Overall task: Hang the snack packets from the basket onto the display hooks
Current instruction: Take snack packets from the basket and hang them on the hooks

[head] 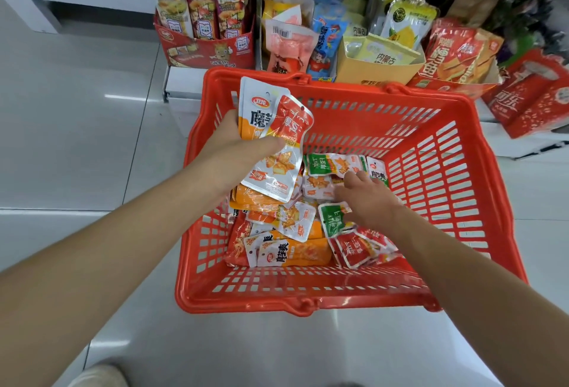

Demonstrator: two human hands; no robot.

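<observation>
A red plastic basket (431, 171) stands on the floor and holds several snack packets (289, 241) in orange, red, green and white. My left hand (234, 143) is above the basket's left side, shut on a few white, orange and red packets (274, 152) held upright. My right hand (366, 195) reaches down into the pile, fingers spread over a green-and-white packet (331, 220) and small white packets (317, 184); whether it grips one is hidden. No display hooks are in view.
Beyond the basket, low shelf boxes hold snacks: a red box of tall packets (203, 47), a yellow carton (375, 66), red packs (455, 57) and red cola cartons (532, 100). Grey tiled floor (77, 140) lies to the left and front. A shoe tip (98, 377) shows at the bottom.
</observation>
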